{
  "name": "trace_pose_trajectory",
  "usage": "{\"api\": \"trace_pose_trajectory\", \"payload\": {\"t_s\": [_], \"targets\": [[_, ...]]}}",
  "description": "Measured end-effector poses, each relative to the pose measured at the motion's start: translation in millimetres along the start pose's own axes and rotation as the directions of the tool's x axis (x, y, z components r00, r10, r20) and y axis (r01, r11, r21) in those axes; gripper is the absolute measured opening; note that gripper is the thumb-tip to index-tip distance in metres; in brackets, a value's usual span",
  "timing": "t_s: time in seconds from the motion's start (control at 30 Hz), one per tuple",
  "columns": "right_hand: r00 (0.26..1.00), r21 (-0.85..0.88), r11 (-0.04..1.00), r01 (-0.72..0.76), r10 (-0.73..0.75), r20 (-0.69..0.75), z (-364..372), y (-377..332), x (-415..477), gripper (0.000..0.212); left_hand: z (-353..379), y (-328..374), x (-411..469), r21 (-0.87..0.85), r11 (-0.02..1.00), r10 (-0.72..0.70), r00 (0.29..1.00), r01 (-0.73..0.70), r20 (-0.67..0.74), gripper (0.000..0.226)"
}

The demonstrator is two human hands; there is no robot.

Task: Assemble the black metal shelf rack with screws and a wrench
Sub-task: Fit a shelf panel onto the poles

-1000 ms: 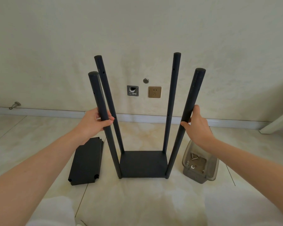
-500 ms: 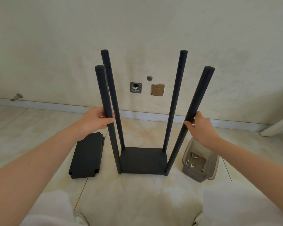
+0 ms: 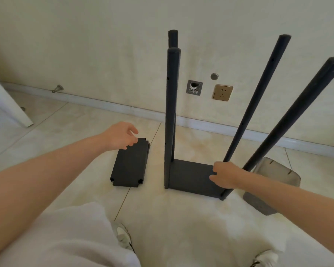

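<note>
Tiled floor (image 3: 181, 218): upright black metal four-post rack (image 3: 191, 177); left grip (image 3: 121, 135) slack, empty, over flat black panels (image 3: 130, 166); right grip (image 3: 226, 175), closure indiscernible, masks post base.

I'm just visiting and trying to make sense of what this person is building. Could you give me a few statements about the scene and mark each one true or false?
1. Four black round metal posts stand up from a flat black base shelf. True.
2. The left hand grips one of the posts. False: it holds no post and is over the loose black flat panels lying on the floor left of the rack.
3. A translucent grey plastic tub sits on the floor right of the rack. True.
4. The right hand is up near the post tops. False: it is low down at the base shelf, by the foot of a post.
5. A gold-coloured wall socket is on the wall behind. True.
</note>
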State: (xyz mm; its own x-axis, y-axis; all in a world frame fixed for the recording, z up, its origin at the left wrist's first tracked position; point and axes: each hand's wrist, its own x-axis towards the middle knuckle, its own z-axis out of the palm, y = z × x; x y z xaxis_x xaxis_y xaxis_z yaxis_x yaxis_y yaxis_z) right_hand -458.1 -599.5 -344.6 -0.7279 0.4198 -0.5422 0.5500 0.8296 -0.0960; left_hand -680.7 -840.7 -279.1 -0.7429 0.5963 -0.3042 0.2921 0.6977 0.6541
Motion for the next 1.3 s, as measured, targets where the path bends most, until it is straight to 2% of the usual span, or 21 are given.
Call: {"api": "trace_pose_trajectory", "payload": {"t_s": [0.13, 0.23, 0.37, 0.43, 0.53, 0.63, 0.8, 0.87, 1.0, 1.07, 1.23, 1.3], "targets": [[0.996, 0.050, 0.996, 0.074, -0.077, 0.055, 22, -56, 38, 0.025, -2, -48, 13, 0.052, 0.995, -0.086, 0.996, 0.086, -0.005, 0.030], [0.990, 0.140, 0.986, 0.091, -0.104, 0.091, 45, -93, 68, 0.034, 4, -94, 30, 0.035, 0.986, -0.162, 0.987, 0.162, -0.013, 0.027], [0.978, 0.263, 0.958, 0.112, -0.153, 0.140, 78, -133, 110, 0.032, 26, -157, 57, 0.019, 0.964, -0.266, 0.964, 0.266, -0.003, 0.024], [0.970, 0.312, 0.946, 0.087, -0.151, 0.189, 90, -152, 130, 0.028, 41, -186, 70, 0.019, 0.953, -0.301, 0.954, 0.301, -0.004, 0.025], [0.968, 0.398, 0.917, 0.037, -0.131, 0.212, 108, -174, 156, 0.042, 64, -221, 84, 0.017, 0.934, -0.356, 0.934, 0.356, -0.004, 0.026], [0.963, 0.430, 0.903, 0.017, -0.131, 0.237, 123, -190, 181, 0.041, 83, -250, 95, 0.014, 0.911, -0.412, 0.911, 0.412, 0.008, 0.032], [0.959, 0.513, 0.856, -0.063, -0.091, 0.270, 141, -208, 221, 0.046, 100, -275, 114, -0.063, 0.866, -0.497, 0.868, 0.497, 0.015, 0.055], [0.954, 0.568, 0.813, -0.133, -0.050, 0.294, 147, -212, 232, 0.045, 106, -281, 119, -0.112, 0.848, -0.514, 0.855, 0.518, 0.065, 0.059], [0.910, 0.691, 0.656, -0.303, -0.017, 0.415, 159, -217, 243, 0.035, 117, -286, 120, -0.249, 0.821, -0.491, 0.858, 0.514, 0.153, 0.042], [0.903, 0.722, 0.602, -0.341, -0.004, 0.430, 161, -221, 244, 0.032, 121, -286, 118, -0.291, 0.814, -0.487, 0.863, 0.503, 0.131, 0.040], [0.895, 0.762, 0.524, -0.380, 0.001, 0.446, 165, -226, 239, 0.046, 127, -286, 115, -0.300, 0.801, -0.522, 0.849, 0.519, 0.075, 0.031], [0.901, 0.788, 0.478, -0.388, 0.017, 0.433, 164, -227, 236, 0.047, 128, -284, 114, -0.310, 0.812, -0.525, 0.851, 0.495, -0.015, 0.023]]}}
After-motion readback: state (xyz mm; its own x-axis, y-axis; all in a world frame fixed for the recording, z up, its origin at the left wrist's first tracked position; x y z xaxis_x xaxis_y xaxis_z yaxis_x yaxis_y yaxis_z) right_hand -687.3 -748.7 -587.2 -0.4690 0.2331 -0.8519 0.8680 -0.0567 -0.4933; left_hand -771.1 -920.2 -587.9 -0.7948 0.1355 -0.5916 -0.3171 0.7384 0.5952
